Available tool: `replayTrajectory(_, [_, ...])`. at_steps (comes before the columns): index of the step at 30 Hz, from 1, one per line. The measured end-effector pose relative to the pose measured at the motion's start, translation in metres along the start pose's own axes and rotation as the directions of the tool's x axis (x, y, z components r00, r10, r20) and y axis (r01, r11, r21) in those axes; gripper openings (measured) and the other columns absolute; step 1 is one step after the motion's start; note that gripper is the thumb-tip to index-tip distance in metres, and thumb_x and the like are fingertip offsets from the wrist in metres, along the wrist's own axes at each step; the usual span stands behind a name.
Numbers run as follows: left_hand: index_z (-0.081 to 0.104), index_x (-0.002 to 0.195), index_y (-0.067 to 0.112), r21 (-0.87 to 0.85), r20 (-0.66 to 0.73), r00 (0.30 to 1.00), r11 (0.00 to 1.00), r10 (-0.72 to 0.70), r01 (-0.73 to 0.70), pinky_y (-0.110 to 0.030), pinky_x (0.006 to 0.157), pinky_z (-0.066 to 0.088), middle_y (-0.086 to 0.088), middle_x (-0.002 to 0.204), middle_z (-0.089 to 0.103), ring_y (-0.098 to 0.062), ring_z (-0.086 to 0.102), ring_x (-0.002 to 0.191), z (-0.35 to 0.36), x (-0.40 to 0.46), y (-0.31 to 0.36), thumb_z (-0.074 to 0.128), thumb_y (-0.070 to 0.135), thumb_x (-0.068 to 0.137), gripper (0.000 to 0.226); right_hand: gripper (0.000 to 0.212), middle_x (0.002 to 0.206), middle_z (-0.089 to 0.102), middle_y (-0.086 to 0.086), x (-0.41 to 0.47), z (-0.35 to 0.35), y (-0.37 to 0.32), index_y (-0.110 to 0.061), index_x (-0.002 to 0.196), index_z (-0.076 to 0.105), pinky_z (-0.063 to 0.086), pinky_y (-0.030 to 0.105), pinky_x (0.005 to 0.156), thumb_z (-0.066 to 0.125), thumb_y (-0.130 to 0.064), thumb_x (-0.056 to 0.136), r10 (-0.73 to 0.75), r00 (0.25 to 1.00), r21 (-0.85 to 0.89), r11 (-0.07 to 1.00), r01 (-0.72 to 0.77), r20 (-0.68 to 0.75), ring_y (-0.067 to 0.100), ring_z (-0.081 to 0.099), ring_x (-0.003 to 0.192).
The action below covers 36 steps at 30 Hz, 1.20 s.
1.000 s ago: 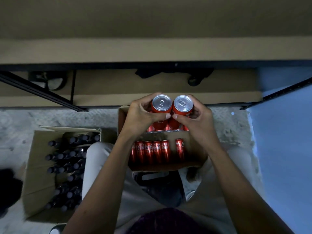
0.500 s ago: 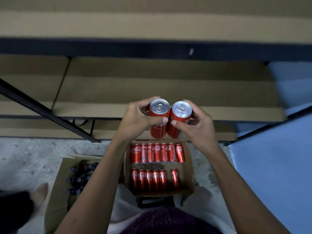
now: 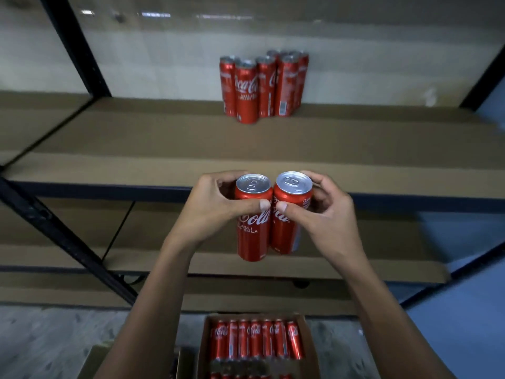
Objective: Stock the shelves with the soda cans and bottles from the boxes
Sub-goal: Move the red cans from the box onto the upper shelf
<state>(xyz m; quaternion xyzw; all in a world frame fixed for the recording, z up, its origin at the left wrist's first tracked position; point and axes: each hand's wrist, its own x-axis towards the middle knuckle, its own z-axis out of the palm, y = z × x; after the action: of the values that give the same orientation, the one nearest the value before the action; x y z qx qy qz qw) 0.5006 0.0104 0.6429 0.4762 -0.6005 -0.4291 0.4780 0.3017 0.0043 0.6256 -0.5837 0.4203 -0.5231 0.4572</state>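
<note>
At the back of the upper shelf (image 3: 164, 138), against the wall, a cluster of red cans (image 3: 263, 86) stands upright and packed close, so some stocking is done. That cluster takes up only a small part of the board; the rest of this shelf shows bare, and so do the lower shelves as far as they are visible.

Just in front of the shelf edge, two more cans are in the air, side by side and touching. The left hand (image 3: 216, 206) has its grip curled round the left can (image 3: 252, 222), thumb across the front. The right hand (image 3: 325, 212) holds the right can (image 3: 287, 214) the same way. Both cans are upright and not yet over the board.

Below, on the floor, an open box (image 3: 310, 348) holds a full row of cans lying flat, with more rows partly cut off at the frame's bottom. A second box corner shows at lower left; its contents cannot be seen.

My judgement: the job is at an early stage, with the box far from emptied and no bottles on any visible shelf.
</note>
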Motion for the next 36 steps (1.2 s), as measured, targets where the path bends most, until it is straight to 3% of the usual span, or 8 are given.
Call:
replayTrajectory(6, [0.074,0.103,0.010,-0.006,-0.033,0.995,0.995,0.096,-0.096,-0.029,0.079,0.058,-0.002,0.097,0.076,-0.017,0.072,0.094,-0.014,0.033,0.036,0.085,0.008,0.070,0.035,0.052,0.106,0.074,-0.003,0.037,0.002,-0.035,-0.021,0.121,0.063,0.059,0.029,0.079,0.083,-0.012,0.074,-0.085,0.996,0.026,0.996,0.085,-0.001,0.013,0.071,0.097])
replayTrajectory(10, [0.074,0.104,0.013,0.025,-0.056,0.984,0.985,0.169,-0.168,-0.031,0.082,0.058,0.000,0.099,0.076,-0.016,0.072,0.096,-0.018,0.062,0.050,0.085,0.012,0.071,0.035,0.052,0.105,0.075,0.000,0.070,0.002,-0.047,-0.018,0.122,0.062,0.058,0.026,0.075,0.083,-0.010,0.075,-0.135,0.990,0.059,0.989,0.137,-0.025,0.014,0.072,0.096])
replayTrajectory(21, [0.074,0.100,0.020,0.032,-0.183,0.972,0.989,0.149,-0.146,-0.025,0.077,0.055,0.004,0.095,0.076,-0.011,0.072,0.090,-0.010,0.142,0.021,0.087,0.016,0.068,0.035,0.047,0.106,0.074,0.002,0.149,0.003,-0.015,-0.019,0.119,0.064,0.055,0.021,0.074,0.079,-0.003,0.078,-0.111,0.993,0.115,0.987,0.115,-0.044,0.012,0.072,0.094])
replayTrajectory(25, [0.071,0.108,0.022,0.029,-0.230,0.961,0.988,0.153,-0.150,-0.030,0.087,0.056,0.006,0.101,0.075,-0.007,0.070,0.096,-0.009,0.158,0.008,0.086,0.017,0.071,0.040,0.058,0.113,0.071,0.001,0.160,0.006,-0.005,-0.016,0.131,0.056,0.054,0.018,0.075,0.079,-0.005,0.079,-0.090,0.995,0.143,0.985,0.096,-0.050,0.007,0.070,0.098])
replayTrajectory(28, [0.067,0.112,0.027,0.018,-0.219,0.962,0.986,0.165,-0.165,-0.020,0.084,0.053,0.011,0.103,0.074,-0.003,0.068,0.099,-0.009,0.159,-0.002,0.084,0.015,0.073,0.045,0.066,0.119,0.068,-0.005,0.157,0.000,0.011,-0.018,0.136,0.051,0.053,0.016,0.080,0.080,-0.010,0.077,-0.078,0.997,0.079,0.994,0.079,-0.022,0.003,0.067,0.106])
replayTrajectory(30, [0.066,0.114,0.026,0.032,-0.203,0.970,0.991,0.133,-0.129,-0.021,0.085,0.054,0.012,0.104,0.073,-0.002,0.068,0.099,-0.012,0.156,-0.016,0.087,0.023,0.070,0.049,0.062,0.116,0.067,-0.012,0.153,-0.009,0.024,-0.021,0.131,0.052,0.052,0.012,0.079,0.081,-0.011,0.077,-0.028,0.999,0.002,1.000,0.028,0.029,-0.005,0.066,0.102])
replayTrajectory(33, [0.070,0.114,0.025,0.177,-0.208,0.977,0.984,0.048,-0.011,-0.033,0.090,0.056,0.011,0.102,0.074,-0.003,0.070,0.095,-0.012,0.148,-0.039,0.088,0.053,0.055,0.068,0.060,0.115,0.071,-0.008,0.149,-0.018,0.046,-0.020,0.128,0.058,0.055,0.021,0.086,0.084,-0.013,0.075,0.066,0.995,-0.064,0.996,-0.062,0.076,0.001,0.067,0.102])
replayTrajectory(36, [0.072,0.103,0.029,0.182,-0.246,0.969,0.982,0.001,0.045,-0.031,0.087,0.057,0.012,0.094,0.076,-0.001,0.070,0.087,-0.009,0.153,-0.048,0.090,0.044,0.057,0.051,0.054,0.109,0.073,-0.009,0.155,-0.019,0.058,-0.026,0.120,0.063,0.055,0.029,0.089,0.086,-0.017,0.073,0.080,0.996,-0.116,0.990,-0.075,0.033,0.005,0.068,0.101])
